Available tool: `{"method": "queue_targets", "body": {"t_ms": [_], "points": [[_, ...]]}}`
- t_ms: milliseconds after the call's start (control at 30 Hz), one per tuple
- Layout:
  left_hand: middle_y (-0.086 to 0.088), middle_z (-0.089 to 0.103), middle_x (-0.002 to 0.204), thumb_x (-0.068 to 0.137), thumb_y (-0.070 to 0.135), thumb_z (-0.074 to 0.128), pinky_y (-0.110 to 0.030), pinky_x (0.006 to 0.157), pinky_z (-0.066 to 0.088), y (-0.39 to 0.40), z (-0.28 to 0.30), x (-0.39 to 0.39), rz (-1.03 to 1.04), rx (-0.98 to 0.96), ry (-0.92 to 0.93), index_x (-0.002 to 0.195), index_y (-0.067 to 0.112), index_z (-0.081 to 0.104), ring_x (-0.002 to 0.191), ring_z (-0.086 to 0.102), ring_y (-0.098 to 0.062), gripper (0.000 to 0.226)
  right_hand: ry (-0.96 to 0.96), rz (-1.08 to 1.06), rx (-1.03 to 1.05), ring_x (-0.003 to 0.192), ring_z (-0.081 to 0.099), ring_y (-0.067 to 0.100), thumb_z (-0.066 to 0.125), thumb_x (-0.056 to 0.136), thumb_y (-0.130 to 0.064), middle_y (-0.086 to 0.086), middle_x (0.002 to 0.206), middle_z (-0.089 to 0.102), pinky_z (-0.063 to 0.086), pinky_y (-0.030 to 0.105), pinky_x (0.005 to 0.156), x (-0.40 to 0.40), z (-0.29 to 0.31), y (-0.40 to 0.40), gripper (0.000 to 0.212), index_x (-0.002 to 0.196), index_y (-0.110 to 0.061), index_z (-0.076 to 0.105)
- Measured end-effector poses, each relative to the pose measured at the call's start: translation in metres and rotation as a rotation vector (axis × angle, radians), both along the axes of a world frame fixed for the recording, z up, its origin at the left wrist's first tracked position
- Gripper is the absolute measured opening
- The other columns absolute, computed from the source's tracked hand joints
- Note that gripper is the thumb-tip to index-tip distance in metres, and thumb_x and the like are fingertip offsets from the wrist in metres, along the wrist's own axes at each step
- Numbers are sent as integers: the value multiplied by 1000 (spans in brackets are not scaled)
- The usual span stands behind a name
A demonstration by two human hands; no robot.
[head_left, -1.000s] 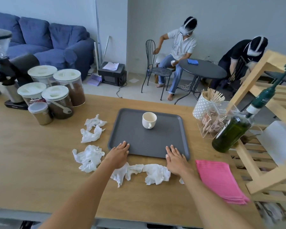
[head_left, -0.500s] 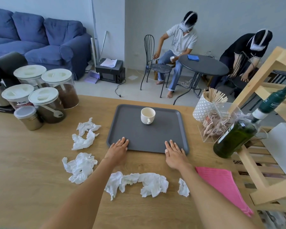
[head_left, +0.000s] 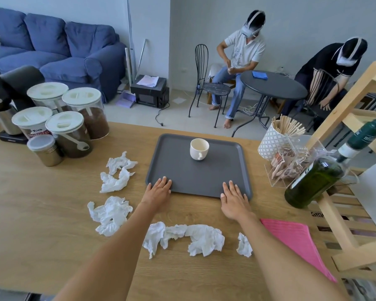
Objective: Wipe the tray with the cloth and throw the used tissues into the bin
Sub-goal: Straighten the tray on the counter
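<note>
Head view of a wooden table (head_left: 41, 224). A grey tray (head_left: 200, 181) lies flat at centre, with a white cup (head_left: 199, 148) standing upright on its far half.

Left hand (head_left: 157, 191): palm down, fingers spread flat, fingertips resting on the tray's near-left corner; it grips nothing. Right hand (head_left: 233, 199): likewise flat and open, fingertips on the tray's near-right rim, gripping nothing. The tray thus lies directly ahead of both hands, its near edge under their fingertips.

Pink cloth (head_left: 295, 242): folded, flat on the table just right of the right forearm, near the table's right edge, untouched by either hand.

Crumpled white tissues lie on the table around the tray's left and near sides. Two tissues (head_left: 117, 172) sit left of the tray; one larger wad (head_left: 110, 213) lies left of the left forearm; a long strip (head_left: 182, 235) lies between the two forearms, behind the hands; a small scrap (head_left: 243, 245) touches or nearly touches the right forearm's inner side.

Far left: lidded jars (head_left: 74, 127). Right: a green bottle (head_left: 315, 181) tilted against a wooden rack (head_left: 343, 213). A bin cannot be made out.
</note>
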State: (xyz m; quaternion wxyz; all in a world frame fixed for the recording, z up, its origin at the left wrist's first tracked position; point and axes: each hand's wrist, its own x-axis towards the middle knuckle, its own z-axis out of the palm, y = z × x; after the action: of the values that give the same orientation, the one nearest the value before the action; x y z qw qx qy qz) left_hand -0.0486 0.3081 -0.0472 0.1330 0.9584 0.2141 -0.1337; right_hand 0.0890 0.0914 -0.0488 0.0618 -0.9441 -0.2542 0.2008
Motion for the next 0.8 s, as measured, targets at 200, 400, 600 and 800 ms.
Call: {"method": "queue_targets", "body": {"t_ms": [200,400,600,800], "points": [[-7,6,163,105,28,17,-42,121,13,-5,8,-27,-7,11,-6,153,13,8,151,6,-22,52,-14,-36,20,149,-8,18,15,103,-35,-1,162,-10,0,44,121,-20,2,-5,53,153,-23,2],[-9,13,161,104,29,21,-44,122,14,-6,12,-55,31,-26,-27,151,9,18,150,11,-22,52,-25,-34,2,149,-7,18,15,102,-36,1,162,-7,-1,43,122,-58,3,-9,54,153,-20,4],[-12,43,143,102,36,28,-41,113,34,-10,12,-79,93,-48,-63,138,8,39,135,40,-26,47,0,-31,12,149,-10,18,14,103,-37,1,162,-8,-4,43,121,-85,10,-15,54,152,-20,3],[-10,42,142,102,39,28,-39,112,33,-34,15,-99,121,-5,-68,133,9,42,136,38,-24,45,-31,-60,-7,150,-7,19,17,102,-41,2,162,-6,-3,44,120,-89,17,-42,56,153,-21,6]]}}
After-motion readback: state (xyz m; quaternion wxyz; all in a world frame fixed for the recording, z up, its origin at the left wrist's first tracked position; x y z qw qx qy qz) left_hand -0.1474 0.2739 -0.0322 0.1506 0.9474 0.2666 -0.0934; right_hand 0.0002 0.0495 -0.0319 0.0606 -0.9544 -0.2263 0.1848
